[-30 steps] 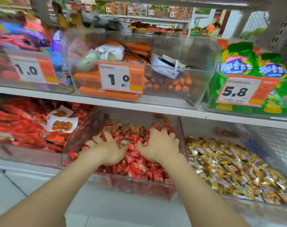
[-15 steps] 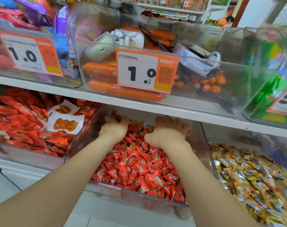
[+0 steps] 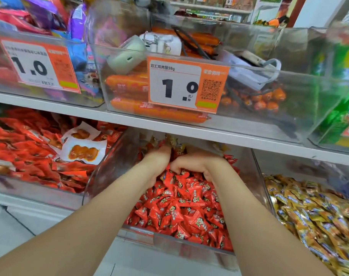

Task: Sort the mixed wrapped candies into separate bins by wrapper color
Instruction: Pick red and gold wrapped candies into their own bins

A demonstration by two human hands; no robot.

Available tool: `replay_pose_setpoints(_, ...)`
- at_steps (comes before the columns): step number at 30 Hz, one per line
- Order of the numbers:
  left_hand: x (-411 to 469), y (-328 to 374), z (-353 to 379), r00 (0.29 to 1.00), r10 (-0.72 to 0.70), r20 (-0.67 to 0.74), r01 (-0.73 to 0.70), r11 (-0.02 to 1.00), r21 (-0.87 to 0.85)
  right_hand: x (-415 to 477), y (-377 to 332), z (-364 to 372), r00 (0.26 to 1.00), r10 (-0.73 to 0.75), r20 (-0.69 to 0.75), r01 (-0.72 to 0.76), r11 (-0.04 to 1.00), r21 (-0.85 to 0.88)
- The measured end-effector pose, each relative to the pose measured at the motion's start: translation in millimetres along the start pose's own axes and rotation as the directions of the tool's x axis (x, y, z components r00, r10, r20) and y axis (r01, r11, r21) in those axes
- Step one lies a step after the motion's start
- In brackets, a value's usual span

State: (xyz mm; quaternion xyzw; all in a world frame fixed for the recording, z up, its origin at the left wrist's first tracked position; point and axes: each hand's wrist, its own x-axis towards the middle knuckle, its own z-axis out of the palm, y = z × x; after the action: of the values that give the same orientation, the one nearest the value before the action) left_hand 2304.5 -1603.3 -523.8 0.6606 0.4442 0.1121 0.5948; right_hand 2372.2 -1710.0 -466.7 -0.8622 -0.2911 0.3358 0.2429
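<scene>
A clear bin [image 3: 108, 168] on the lower shelf is heaped with red wrapped candies [image 3: 181, 208]. A few gold-wrapped candies [image 3: 174, 144] lie at its back, under the shelf above. Both my hands reach deep into the back of this bin, close together. My left hand [image 3: 157, 161] stretches toward the gold candies, its fingertips hidden among the wrappers. My right hand [image 3: 199, 163] lies knuckles up with thumb and fingers curled down into the red candies. To the right, a neighbouring bin holds gold wrapped candies [image 3: 312, 214].
The white shelf edge [image 3: 219, 134] hangs just above my hands. On it stand clear bins of orange sausages [image 3: 129, 84] with price tags [image 3: 181, 84]. Left of the candy bin, red snack packets [image 3: 30, 156] fill another bin. White floor lies below.
My head has moved closer to the shelf. Both hands have pushed from the middle of the red pile to the back of the bin and drawn together.
</scene>
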Motion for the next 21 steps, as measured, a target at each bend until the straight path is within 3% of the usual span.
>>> replay_pose_setpoints(6,-32,10,-13,0.975,0.221,-0.010,-0.221,0.975,0.010,-26,2,-10,0.996,-0.004,0.092,0.000,0.999,0.046)
replay_pose_setpoints(8,-46,8,-19,0.948,0.316,0.044,-0.318,0.946,0.066,-39,9,-14,0.999,-0.044,0.011,0.044,0.999,0.026)
replay_pose_setpoints(10,-62,3,-24,0.916,0.387,0.109,-0.400,0.903,0.156,-49,19,-17,0.975,-0.194,-0.104,0.194,0.981,-0.008)
replay_pose_setpoints(13,-76,-10,-27,0.885,0.409,0.222,-0.462,0.828,0.318,-68,33,-17,0.921,-0.377,-0.098,0.377,0.926,-0.014)
replay_pose_setpoints(16,-84,-26,-34,0.845,0.363,0.393,-0.527,0.689,0.497,-84,51,-12,0.908,-0.418,-0.038,0.415,0.908,-0.062)
replay_pose_setpoints(21,-92,-35,-46,0.780,0.287,0.556,-0.618,0.489,0.615,-103,68,-1,0.912,-0.408,0.049,0.385,0.805,-0.451)
